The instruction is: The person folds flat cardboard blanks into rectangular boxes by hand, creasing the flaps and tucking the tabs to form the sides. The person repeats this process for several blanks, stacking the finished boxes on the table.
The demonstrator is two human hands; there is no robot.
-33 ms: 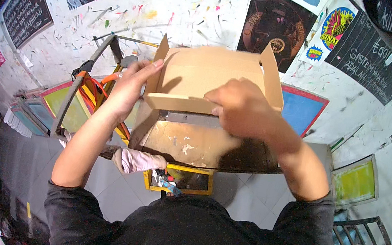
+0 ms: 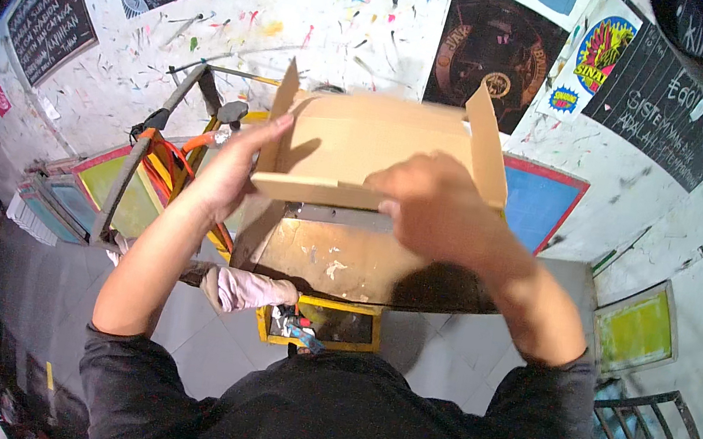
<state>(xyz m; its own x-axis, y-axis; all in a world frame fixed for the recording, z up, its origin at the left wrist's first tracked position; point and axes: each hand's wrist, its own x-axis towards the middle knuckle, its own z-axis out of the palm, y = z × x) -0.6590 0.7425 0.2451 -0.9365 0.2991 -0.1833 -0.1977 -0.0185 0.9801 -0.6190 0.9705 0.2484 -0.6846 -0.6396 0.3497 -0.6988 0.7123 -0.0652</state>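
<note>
A brown cardboard box [image 2: 371, 138], partly folded, is held above the worn table. Its left and right walls stand up, and its near wall [image 2: 311, 189] faces me. My left hand [image 2: 240, 156] grips the left side, thumb along the upright wall and the other fingers mostly hidden. At the near edge, right of the middle, my right hand [image 2: 430, 199] is closed with index finger and thumb pinching the wall. Slight blur covers that hand. Beneath the box lies the scuffed brown tabletop [image 2: 364, 261].
Left of the table is a metal frame [image 2: 113, 197] with orange cables [image 2: 154, 167]. A pale cloth [image 2: 244, 290] hangs by the table's front-left corner. Below it sits a yellow-rimmed tray [image 2: 372, 333]. Colored framed panels [image 2: 540, 200] lean against the paint-marked wall [image 2: 333, 22].
The box has shifted slightly, its near wall sitting a little lower and its far edge too. My right hand has moved slightly downward with it. Both hands keep their grip.
</note>
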